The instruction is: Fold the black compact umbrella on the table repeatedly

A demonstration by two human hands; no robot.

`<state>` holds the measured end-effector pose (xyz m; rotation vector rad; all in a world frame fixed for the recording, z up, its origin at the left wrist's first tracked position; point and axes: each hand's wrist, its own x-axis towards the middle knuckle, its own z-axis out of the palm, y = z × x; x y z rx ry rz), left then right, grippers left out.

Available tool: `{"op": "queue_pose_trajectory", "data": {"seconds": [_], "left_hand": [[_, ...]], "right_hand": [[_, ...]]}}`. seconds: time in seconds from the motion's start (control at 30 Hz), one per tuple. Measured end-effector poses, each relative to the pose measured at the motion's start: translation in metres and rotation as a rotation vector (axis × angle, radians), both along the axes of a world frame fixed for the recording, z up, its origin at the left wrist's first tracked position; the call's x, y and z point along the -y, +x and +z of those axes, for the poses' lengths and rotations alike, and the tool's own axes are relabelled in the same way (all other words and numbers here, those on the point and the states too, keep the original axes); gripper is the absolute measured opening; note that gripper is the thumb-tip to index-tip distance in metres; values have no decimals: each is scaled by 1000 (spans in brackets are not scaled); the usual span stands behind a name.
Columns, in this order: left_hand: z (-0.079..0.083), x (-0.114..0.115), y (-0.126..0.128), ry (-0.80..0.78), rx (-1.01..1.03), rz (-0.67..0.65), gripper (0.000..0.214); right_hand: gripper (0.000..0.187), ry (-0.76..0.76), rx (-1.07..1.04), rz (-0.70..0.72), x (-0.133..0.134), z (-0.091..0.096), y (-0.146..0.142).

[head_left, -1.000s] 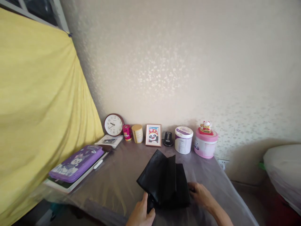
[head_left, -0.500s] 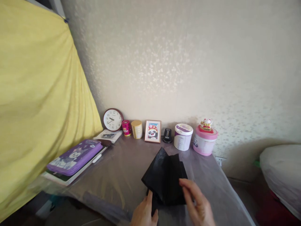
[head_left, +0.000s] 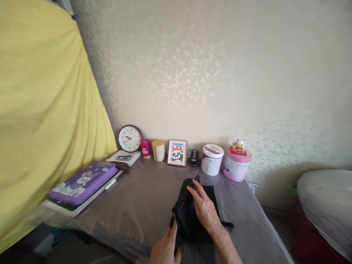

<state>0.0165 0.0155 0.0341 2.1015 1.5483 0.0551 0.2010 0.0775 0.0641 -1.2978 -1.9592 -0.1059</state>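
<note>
A black, thin, folded cloth item lies near the front of the table, with a narrow strap-like end sticking out at its right. Whether it is a bag cannot be made out. My left hand grips its lower left edge, thumb and fingers on either side. Reaching across the top, my right hand has its fingers on the raised upper fold, and its thumb is hidden. Part of the cloth is covered by my right hand and forearm.
Along the wall stand a clock, a pink can, a yellow-lidded jar, a panda picture frame, a black device, a white tub and a pink tub with a cat figurine. A purple case lies left on books.
My right hand has moved from the cloth's right edge up and left onto its upper fold. The top has folded over, and a strap-like end now shows. My left hand keeps its grip.
</note>
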Motion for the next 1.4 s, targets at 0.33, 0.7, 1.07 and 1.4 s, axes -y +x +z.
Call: {"op": "queue_pose_trajectory", "data": {"seconds": [0.33,0.7,1.07,1.4], "left_hand": [[6,4,1,14,8,-9,82],[11,3,9,-42,-126,-31,81],[-8,-2,-2,-20,-56,-44,76],[-4,-10,3,456,37,-204,64]], "right_hand": [[30,45,-82,11,-13,16,1],[28,-42,-7,-9,-50,-19,-43],[13,-89,10,-38,-55,-34,-49],[22,-79,40,-53,-58,-41,-50]]}}
